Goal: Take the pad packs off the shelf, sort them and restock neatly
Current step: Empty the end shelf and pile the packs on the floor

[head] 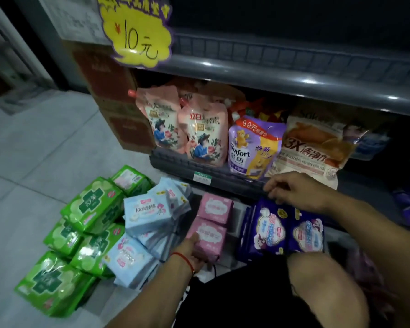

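Pad packs lie sorted by colour on the floor in front of the shelf. Several green packs (85, 223) are piled at the left, with several pale blue packs (147, 216) beside them. Two pink packs (214, 221) lie end to end in the middle, and my left hand (194, 249) grips the nearer pink pack (211, 237) from below. Dark purple packs (284, 230) stand in a row at the right. My right hand (296, 190) rests on their top edge, fingers curled around the leftmost one.
The lower shelf edge (206, 174) carries pink detergent pouches (199, 136), a purple softener pouch (253, 147) and an orange bag (317, 143). A yellow price sign (137, 31) hangs above. Brown cartons (114, 91) stand left of the shelf. My knee (322, 280) is at lower right.
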The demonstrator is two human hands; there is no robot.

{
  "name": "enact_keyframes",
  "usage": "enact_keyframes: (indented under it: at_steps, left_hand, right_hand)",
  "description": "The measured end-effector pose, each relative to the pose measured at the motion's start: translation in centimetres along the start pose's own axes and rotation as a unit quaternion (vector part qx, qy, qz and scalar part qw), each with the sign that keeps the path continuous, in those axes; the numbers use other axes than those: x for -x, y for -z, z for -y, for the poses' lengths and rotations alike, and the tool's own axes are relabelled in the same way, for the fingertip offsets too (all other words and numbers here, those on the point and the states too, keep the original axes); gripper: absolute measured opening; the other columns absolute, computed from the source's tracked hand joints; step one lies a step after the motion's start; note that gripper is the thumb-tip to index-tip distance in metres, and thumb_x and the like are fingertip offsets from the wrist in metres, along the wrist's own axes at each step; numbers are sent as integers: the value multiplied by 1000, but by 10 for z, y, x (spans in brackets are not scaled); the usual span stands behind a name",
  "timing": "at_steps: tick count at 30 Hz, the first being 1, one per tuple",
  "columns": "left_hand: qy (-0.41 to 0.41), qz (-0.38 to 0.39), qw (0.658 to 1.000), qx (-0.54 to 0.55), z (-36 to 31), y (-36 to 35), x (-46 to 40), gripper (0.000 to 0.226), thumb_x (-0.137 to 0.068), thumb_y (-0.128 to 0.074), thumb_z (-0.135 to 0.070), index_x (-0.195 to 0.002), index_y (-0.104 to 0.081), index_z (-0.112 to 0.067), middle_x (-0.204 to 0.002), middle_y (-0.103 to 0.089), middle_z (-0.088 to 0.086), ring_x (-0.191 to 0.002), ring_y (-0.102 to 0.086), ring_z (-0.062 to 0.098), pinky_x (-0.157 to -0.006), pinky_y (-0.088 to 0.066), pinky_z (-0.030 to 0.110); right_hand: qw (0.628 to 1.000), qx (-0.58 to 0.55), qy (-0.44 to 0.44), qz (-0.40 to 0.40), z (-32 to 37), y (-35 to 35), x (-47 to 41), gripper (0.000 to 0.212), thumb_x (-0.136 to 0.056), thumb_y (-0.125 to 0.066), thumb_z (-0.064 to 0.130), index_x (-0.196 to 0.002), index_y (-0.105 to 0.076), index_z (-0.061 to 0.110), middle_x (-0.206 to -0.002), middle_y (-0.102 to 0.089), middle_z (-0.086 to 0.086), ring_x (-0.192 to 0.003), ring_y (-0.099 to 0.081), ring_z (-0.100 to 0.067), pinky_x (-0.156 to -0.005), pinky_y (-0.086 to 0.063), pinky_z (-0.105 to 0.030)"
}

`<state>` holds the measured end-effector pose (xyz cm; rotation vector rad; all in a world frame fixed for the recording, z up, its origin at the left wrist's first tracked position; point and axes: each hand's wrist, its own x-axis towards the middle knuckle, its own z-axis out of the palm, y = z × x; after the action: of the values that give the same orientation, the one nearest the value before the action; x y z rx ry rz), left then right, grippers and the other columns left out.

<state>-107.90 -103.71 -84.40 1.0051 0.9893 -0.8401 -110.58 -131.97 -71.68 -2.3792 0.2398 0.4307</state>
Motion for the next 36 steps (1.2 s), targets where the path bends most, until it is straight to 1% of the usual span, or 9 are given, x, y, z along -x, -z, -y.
enact_keyframes:
  at_steps: [3,9,13,17,20,24,29,34,36]
  left_hand:
    - [-36,-15,998,40,6,-2,-18,43,-107,-46,-14,-147,-44,3,-150,-46,20,-140,-44,33,-107,-37,42]
    - [-74,-48,996,5,14,21,-93,41,-101,-58,-9,-138,-50,9,-131,-61,28,-94,-66,37,-52,-59,39]
    - [-71,-30,997,1,8,21,-76,37,-98,-57,-9,-132,-56,6,-122,-65,29,-103,-65,42,-60,-62,49]
    - [-90,-29,992,-87,5,20,-25,14,-98,-52,-4,-108,-60,0,-95,-60,19,-81,-60,33,-48,-59,38]
    - [-194,-34,958,-208,0,18,9,11,-95,-53,0,-104,-59,-2,-80,-58,12,-63,-57,19,-48,-52,28]
    - [-333,32,903,-271,-10,-16,68,16,-97,-55,0,-109,-63,-8,-101,-66,13,-88,-63,24,-71,-56,34]
    - [-442,149,830,-304,-14,-85,142,22,-95,-55,6,-96,-65,-13,-93,-66,13,-84,-61,23,-67,-53,31]
    - [-486,282,755,-339,0,-150,209,30,-91,-56,9,-88,-70,-17,-96,-73,11,-84,-65,22,-74,-55,40]
    - [-482,320,726,-371,10,-171,222,31,-90,-59,8,-87,-71,-19,-94,-73,6,-86,-66,19,-69,-54,35]
  right_hand:
    - [1000,13,1,24,-7,-6,-12,19,-102,-58,17,-105,-67,33,-101,-72,9,-89,-71,-9,-91,-58,-39]
    - [998,40,-26,44,-20,-12,-20,18,-104,-56,18,-112,-69,27,-103,-74,4,-90,-70,-9,-85,-58,-38]
    - [998,42,-33,44,-21,-12,-20,18,-104,-55,17,-112,-68,27,-105,-72,6,-91,-68,-8,-80,-53,-27]
    - [998,33,-34,37,-13,-8,-17,18,-103,-55,15,-111,-66,27,-105,-70,5,-91,-68,-9,-84,-55,-29]
    - [999,23,-37,14,-5,-2,-10,18,-101,-59,15,-114,-68,23,-102,-70,7,-89,-69,-9,-84,-55,-28]
    - [996,9,-29,-87,8,12,18,16,-99,-62,17,-110,-73,21,-99,-70,5,-87,-66,-12,-72,-49,-22]
    - [976,-32,-74,-201,10,32,71,18,-95,-61,12,-105,-73,22,-87,-64,9,-86,-62,-13,-76,-42,-21]
    - [909,-107,-161,-369,2,70,134,12,-91,-62,21,-88,-69,31,-91,-74,1,-92,-70,-19,-84,-53,-28]
    - [881,-151,-179,-412,-8,77,157,8,-87,-61,28,-84,-68,26,-91,-77,-1,-89,-73,-21,-87,-58,-35]
